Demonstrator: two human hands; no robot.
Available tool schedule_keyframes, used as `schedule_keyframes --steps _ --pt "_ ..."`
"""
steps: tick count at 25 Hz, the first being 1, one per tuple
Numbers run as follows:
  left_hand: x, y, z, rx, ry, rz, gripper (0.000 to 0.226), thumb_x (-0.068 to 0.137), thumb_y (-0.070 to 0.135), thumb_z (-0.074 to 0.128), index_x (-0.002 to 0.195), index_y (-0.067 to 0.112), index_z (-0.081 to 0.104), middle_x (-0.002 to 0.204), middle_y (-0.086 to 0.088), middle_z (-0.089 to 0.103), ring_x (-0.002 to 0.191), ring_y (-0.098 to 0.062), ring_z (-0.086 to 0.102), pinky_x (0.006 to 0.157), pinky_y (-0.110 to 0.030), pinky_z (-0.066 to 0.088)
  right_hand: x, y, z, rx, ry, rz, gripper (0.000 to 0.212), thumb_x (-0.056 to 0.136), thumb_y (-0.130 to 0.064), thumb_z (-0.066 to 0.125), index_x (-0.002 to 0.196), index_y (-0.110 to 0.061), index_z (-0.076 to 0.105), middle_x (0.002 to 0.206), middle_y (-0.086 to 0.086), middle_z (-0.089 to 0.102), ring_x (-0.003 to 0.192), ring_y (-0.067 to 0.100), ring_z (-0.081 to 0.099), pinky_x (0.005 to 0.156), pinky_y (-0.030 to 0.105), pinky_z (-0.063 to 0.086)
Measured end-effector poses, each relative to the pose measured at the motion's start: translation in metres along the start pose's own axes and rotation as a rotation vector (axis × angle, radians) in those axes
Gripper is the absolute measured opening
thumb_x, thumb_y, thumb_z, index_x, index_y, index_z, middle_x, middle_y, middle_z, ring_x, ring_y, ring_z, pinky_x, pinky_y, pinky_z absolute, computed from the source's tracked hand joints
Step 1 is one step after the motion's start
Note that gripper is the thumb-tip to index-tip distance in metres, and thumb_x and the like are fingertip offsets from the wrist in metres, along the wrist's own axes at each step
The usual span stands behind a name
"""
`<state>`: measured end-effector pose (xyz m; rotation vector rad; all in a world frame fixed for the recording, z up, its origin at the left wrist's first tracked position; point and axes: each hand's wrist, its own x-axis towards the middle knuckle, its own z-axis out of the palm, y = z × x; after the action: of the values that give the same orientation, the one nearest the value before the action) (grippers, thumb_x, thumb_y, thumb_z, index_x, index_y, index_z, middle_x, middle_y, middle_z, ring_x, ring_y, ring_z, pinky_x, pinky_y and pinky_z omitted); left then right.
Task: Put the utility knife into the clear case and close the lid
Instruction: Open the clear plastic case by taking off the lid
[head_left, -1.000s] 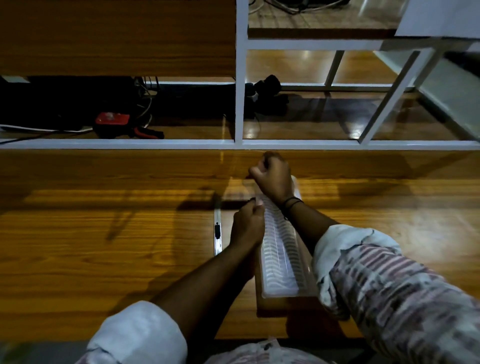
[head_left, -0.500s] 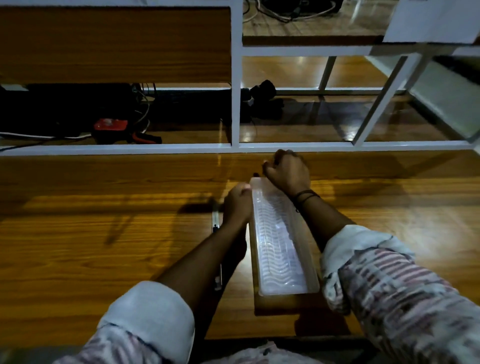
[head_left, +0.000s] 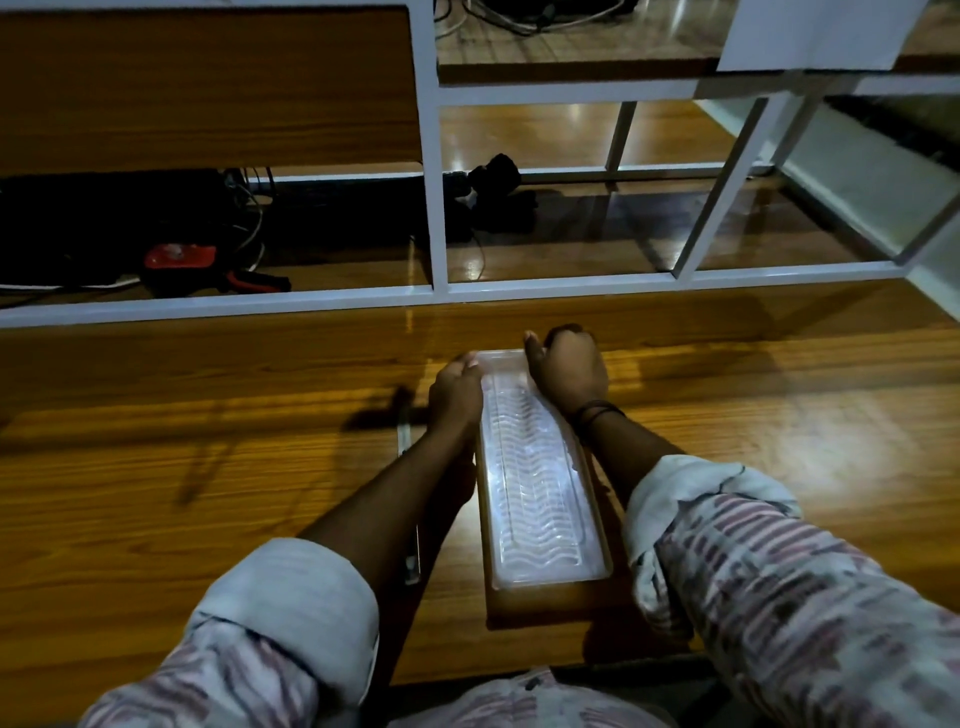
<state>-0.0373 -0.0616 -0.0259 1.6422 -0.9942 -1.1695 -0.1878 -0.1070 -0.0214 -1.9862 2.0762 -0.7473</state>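
A long clear case (head_left: 535, 493) with a wavy ribbed lid lies lengthwise on the wooden table, running away from me. My left hand (head_left: 454, 397) grips its far left corner and my right hand (head_left: 569, 371) grips its far right corner. The lid looks down on the case. The utility knife (head_left: 411, 556), a thin metal strip, lies on the table left of the case, mostly hidden under my left forearm; only its two ends show.
The wooden table (head_left: 182, 493) ends at a white metal frame (head_left: 431, 208) behind the case. Beyond the frame, on a lower level, lie a red and black tool (head_left: 179, 260), cables and a black object (head_left: 496, 179).
Both hands slid further toward the far end of the case. The left hand went from mid-length on the left edge to the far left corner. The knife stayed put.
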Motion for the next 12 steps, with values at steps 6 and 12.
schedule_keyframes --steps 6,12 --pt "-0.0003 0.0004 -0.0003 0.040 -0.002 0.010 0.046 0.114 0.037 0.038 0.125 0.007 0.071 0.104 -0.007 0.071 0.087 -0.018 0.063 0.064 -0.023 0.041 -0.0007 0.0004 0.0005 0.006 0.092 -0.019 0.049 0.101 -0.044 0.052 0.077 -0.005 0.072 0.090 0.017 0.069 0.089 0.033 0.064 0.075 0.038 0.049" --pt "-0.0030 0.0029 -0.0010 -0.005 -0.004 -0.006 0.047 0.114 0.032 0.041 0.116 -0.003 0.072 0.095 -0.013 0.069 0.081 -0.024 0.063 0.068 -0.028 0.044 -0.0037 -0.0083 -0.0045 0.116 0.222 -0.004 0.046 0.102 -0.038 0.050 0.078 -0.005 0.072 0.087 0.015 0.068 0.085 0.033 0.063 0.068 0.038 0.049"
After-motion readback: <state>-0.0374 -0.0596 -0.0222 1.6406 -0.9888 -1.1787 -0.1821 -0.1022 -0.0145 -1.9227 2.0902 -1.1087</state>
